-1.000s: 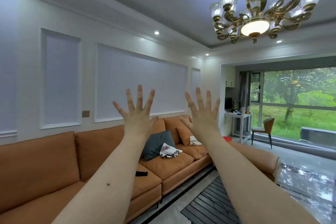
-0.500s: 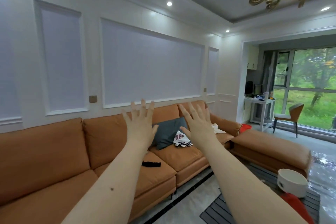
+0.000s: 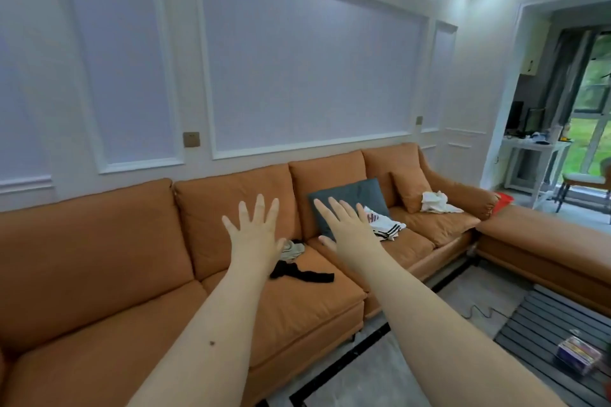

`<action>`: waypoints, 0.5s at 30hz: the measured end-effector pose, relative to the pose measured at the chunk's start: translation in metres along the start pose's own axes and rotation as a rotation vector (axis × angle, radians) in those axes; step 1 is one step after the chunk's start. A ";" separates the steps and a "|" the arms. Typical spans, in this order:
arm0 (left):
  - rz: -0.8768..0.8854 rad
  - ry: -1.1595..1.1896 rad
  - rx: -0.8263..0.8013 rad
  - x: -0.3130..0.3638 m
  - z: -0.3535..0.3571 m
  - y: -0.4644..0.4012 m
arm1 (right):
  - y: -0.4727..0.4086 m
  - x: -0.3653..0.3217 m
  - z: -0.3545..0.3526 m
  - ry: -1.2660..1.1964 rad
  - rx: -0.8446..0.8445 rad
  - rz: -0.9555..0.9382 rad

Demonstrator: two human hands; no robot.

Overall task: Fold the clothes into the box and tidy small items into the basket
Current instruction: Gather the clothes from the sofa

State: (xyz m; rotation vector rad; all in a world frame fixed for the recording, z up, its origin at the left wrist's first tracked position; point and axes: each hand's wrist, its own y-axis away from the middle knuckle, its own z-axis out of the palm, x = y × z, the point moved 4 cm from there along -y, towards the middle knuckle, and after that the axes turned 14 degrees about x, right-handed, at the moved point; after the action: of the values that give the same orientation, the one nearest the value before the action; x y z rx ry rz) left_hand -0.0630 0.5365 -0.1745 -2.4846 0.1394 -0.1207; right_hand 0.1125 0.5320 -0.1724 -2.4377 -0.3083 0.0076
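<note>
**Nothing picked up yet**

My left hand [image 3: 254,235] and right hand [image 3: 347,228] are spread wide, empty. The black garment [image 3: 302,274] lies at 6 o'clock from my hands on the sofa [image 3: 99,258]; the striped garment [image 3: 383,226] at 3 o'clock. Next, I reckon, a reach down. Its print is unreadable.

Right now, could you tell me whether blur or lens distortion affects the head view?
Head view: wide-angle bending curves the white wall panelling and orange sofa; the window area at right is smeared, and the clear plastic box is soft.

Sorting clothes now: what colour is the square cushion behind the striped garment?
Dark grey-blue cushion, head view.
</note>
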 end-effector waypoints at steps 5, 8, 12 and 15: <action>0.029 0.027 -0.068 -0.027 0.083 -0.075 | -0.066 0.005 0.079 -0.062 -0.028 0.068; 0.089 0.018 -0.124 -0.018 0.129 -0.104 | -0.094 0.022 0.116 -0.049 -0.041 0.094; 0.136 0.006 -0.228 -0.004 0.211 -0.138 | -0.121 0.053 0.187 -0.031 -0.086 0.102; 0.101 0.026 -0.274 0.006 0.276 -0.174 | -0.147 0.091 0.248 -0.021 -0.133 0.122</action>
State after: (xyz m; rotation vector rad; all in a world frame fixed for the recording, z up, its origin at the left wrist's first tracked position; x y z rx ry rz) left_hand -0.0116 0.8391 -0.2869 -2.7426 0.3106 -0.0967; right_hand 0.1479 0.8173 -0.2652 -2.5862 -0.1733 0.0679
